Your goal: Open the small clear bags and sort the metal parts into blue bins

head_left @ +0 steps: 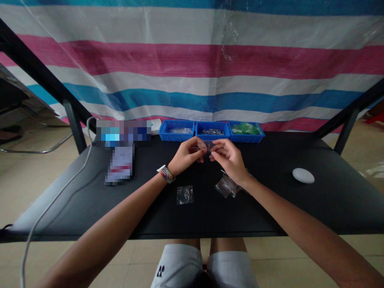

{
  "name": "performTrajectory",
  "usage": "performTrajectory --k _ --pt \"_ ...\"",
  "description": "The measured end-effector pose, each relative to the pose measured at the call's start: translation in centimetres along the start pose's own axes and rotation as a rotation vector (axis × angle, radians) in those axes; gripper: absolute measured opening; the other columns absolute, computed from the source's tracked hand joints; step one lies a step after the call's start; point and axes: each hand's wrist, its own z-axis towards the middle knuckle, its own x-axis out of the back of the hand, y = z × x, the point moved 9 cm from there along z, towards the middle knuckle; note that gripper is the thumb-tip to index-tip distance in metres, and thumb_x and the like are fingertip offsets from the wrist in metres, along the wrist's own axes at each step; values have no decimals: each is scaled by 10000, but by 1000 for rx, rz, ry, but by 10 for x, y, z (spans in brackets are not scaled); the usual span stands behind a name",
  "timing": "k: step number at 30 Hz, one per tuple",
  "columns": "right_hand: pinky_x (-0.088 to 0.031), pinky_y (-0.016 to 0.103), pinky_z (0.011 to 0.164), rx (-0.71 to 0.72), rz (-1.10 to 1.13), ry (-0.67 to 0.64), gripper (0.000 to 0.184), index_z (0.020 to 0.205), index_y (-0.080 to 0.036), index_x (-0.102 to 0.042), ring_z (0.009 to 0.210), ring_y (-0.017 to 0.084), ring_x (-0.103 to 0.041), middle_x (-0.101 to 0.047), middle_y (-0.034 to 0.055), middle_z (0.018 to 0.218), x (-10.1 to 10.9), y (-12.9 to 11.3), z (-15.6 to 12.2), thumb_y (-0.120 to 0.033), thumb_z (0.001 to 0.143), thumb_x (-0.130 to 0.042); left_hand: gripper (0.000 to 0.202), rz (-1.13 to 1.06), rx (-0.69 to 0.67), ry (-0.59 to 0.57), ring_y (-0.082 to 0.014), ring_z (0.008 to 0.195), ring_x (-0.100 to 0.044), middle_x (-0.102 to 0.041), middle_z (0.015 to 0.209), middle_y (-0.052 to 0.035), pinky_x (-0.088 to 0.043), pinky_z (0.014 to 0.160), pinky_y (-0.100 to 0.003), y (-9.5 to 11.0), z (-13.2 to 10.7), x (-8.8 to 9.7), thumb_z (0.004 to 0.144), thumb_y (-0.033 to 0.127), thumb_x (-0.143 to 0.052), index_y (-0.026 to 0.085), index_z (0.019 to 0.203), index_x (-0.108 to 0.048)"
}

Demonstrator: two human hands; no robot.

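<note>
My left hand (188,155) and my right hand (230,158) meet just in front of the blue bins. Between their pinched fingertips is a small clear plastic bag (209,147); whether anything lies inside it is too small to tell. Below my left hand, a flat clear bag (185,195) with small thin pieces in it rests on the black table (159,212). Partly under my right wrist lies a pile of similar clear bags (227,187), some of it hidden by the arm.
Along the back stand three blue bins: the left bin (177,137) holds clear material, the middle bin (211,137) small metal pieces, the right bin (246,139) green-and-clear plastic. A white oval object (303,175) sits at right. Left are blurred items (120,164) and a cable (79,174).
</note>
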Motion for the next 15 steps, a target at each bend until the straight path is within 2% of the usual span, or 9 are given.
performTrajectory --k 4,8,12,15 --pt "-618 335 723 14 -48 -41 317 1185 -236 -613 784 170 -718 -696 35 1003 -4 -1 -3 -356 917 -731 284 -15 -58 164 -94 526 -659 -636 764 27 -537 517 -206 5 3 20 915 375 -767 167 927 -574" --pt "-605 331 722 16 -101 -91 274 1196 -236 -615 786 169 -720 -694 33 991 -9 -3 -5 -310 941 -683 261 -47 -43 354 -95 513 -661 -648 729 34 -540 517 -202 0 2 44 916 363 -747 178 940 -565" --pt "-600 325 718 20 -139 -129 254 1194 -231 -623 794 171 -719 -697 29 969 -13 -2 -8 -259 944 -652 273 -138 14 504 -122 582 -721 -698 766 17 -563 548 -206 -12 1 64 891 346 -762 185 971 -557" --pt "-598 337 763 81 -240 -200 180 1124 -221 -657 843 186 -718 -713 34 941 -21 -9 -12 -206 946 -635 297 -199 70 564 -151 683 -778 -765 892 -30 -587 601 -215 -20 1 72 877 323 -773 188 1019 -549"
